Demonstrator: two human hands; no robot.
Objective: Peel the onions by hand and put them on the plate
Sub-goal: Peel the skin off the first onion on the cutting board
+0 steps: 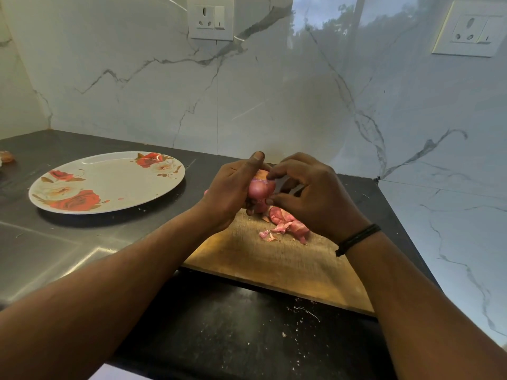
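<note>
A pink onion [260, 189] is held above the wooden cutting board [263, 259]. My left hand [233, 193] wraps around its left side, thumb pointing up. My right hand [310, 193] touches the onion's top and right side with its fingertips, pinching at the skin. Pink peel scraps [285, 226] lie in a small heap on the board just below the hands. The white plate [109, 185] with red rose prints sits to the left on the dark counter, with only a tiny pink speck on it.
The marble wall stands close behind the board, with two sockets [210, 17] [469, 28] above. A brownish object [6, 157] lies at the far left edge of the counter. A steel surface [41, 253] lies at the near left. White crumbs dot the black counter [247, 330].
</note>
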